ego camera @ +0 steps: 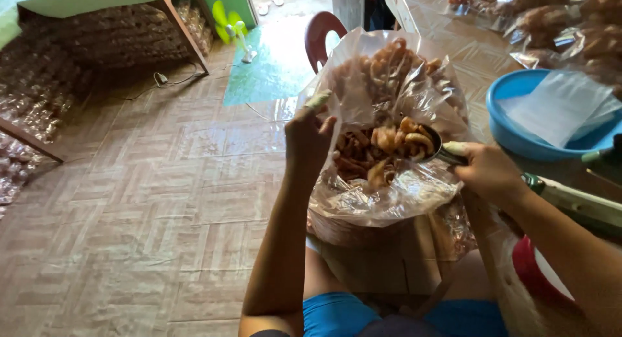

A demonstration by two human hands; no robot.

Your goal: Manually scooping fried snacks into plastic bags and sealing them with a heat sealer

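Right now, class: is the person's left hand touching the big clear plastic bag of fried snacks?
Touching. The head view shows the left hand pinching the rim of the clear plastic bag, fingers closed on the plastic with no gap, holding it open.

Floor (129,201) left open (wide); blue basin (518,139) crowds right.

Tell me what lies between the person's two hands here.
In the head view, between the left hand and right hand: the clear plastic bag and the scoop heaped with fried snacks.
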